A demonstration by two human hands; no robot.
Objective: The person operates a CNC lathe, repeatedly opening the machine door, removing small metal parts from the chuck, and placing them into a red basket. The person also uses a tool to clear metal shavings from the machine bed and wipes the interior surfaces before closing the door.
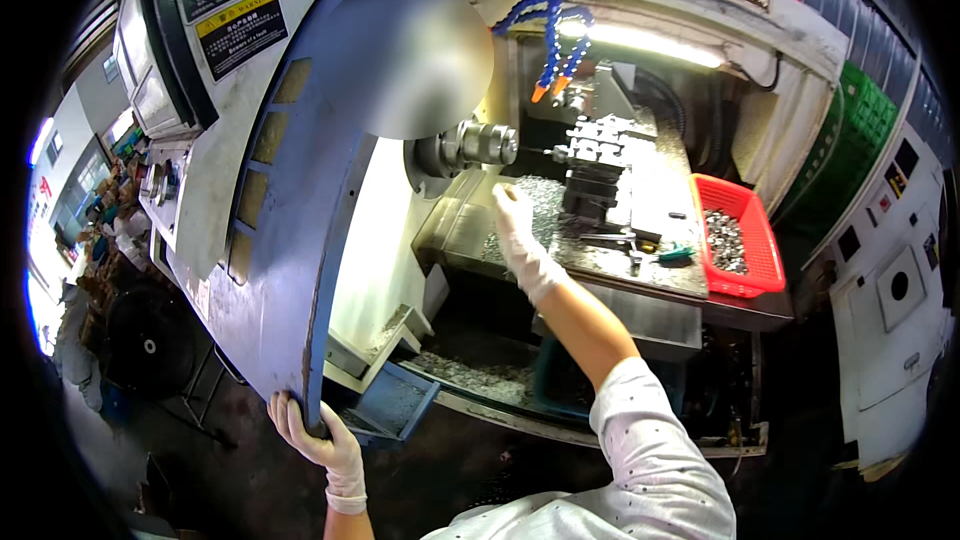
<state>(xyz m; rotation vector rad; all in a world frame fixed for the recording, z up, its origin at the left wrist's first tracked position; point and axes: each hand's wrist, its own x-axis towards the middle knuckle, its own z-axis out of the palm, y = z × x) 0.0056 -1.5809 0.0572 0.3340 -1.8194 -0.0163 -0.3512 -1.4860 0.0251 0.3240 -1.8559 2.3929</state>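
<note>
Gripping the blue door (285,280) by its lower edge with my gloved left hand (322,446), fingers curled around it, closed on it. My right hand (514,220), also gloved, is up inside the lathe, just below the chuck (487,144) and apart from it. Fingers look partly bent, close together; can't tell whether they hold anything. Chuck sits left of the tool block (592,180), which stands on the bed. Shavings (542,202) lie heaped just beyond my right hand. Red basket (763,252) at the bed's right end, small metal parts (724,240) in it. Green thing (676,254) near the basket's left side, too small to make out. Blue hoses (551,30) with orange tips hang above the chuck, to its right. Lit lamp (650,44) behind them. Blue tray (398,398) low down, right of my left hand.
</note>
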